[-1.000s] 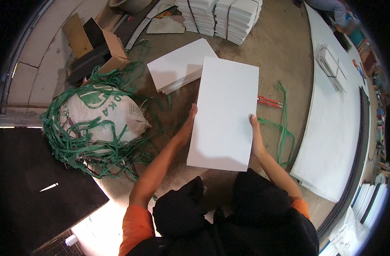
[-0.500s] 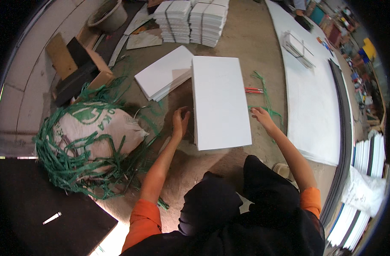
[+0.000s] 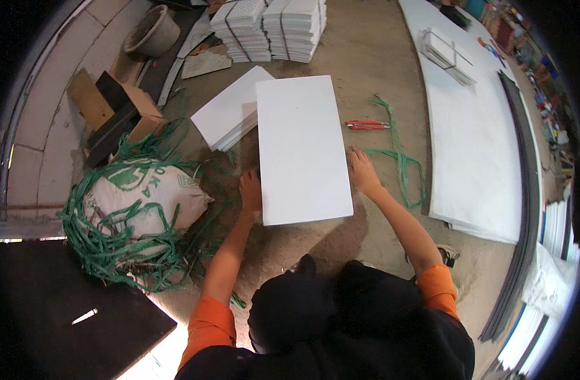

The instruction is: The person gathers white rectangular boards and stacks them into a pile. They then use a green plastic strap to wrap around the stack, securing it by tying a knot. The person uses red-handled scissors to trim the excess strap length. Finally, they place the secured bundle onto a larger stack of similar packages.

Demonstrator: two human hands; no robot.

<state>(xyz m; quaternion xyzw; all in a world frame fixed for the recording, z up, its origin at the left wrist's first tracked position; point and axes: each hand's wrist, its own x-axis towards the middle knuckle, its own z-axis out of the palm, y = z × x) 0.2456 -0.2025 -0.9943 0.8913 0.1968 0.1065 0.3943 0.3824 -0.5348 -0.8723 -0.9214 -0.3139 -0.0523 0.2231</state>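
A tall stack of white rectangular sheets (image 3: 304,149) lies on the floor in front of me. Close against its left side is my left hand (image 3: 251,191), its fingers extended and apart, partly shaded by the stack. On the opposite side my right hand (image 3: 364,172) has its fingers outstretched by the stack's right edge; whether they touch it I cannot tell. Nothing shows in either hand. Just right of that hand, a green plastic strap (image 3: 399,158) lies loosely looped on the floor. Red-handled pliers or cutters (image 3: 367,125) rest above it.
A lower pile of white sheets (image 3: 230,111) sits at an angle behind the stack. To the left, a white sack (image 3: 154,196) is surrounded by tangled green straps (image 3: 90,234). Strapped white bundles (image 3: 293,28) stand at the back. A long white sheet (image 3: 470,145) lies on the right.
My left hand has come closer to the stack's left side. My right hand has moved from the green strap's end to the stack's right edge. The view has shifted slightly.
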